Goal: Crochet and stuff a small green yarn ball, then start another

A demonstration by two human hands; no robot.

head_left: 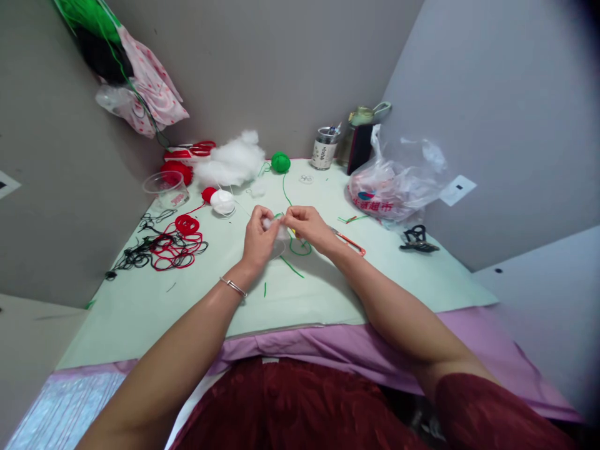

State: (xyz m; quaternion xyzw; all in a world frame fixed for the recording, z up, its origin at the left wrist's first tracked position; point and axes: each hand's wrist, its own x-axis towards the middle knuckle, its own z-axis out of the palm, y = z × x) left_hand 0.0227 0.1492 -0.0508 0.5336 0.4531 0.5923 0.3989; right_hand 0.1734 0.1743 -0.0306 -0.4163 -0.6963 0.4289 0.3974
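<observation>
Your left hand [259,236] and right hand [309,227] meet above the bench [187,319], pinching a small white piece [282,234], partly hidden. Beyond lie a green yarn ball [280,162] and white stuffing [237,161]; a plastic bag [394,187] sits to the right.

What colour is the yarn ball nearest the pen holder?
The yarn ball is green, best seen in the head view.

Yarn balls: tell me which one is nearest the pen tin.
The green ball, just left of the tin; the white ball and red balls sit farther left.
</observation>
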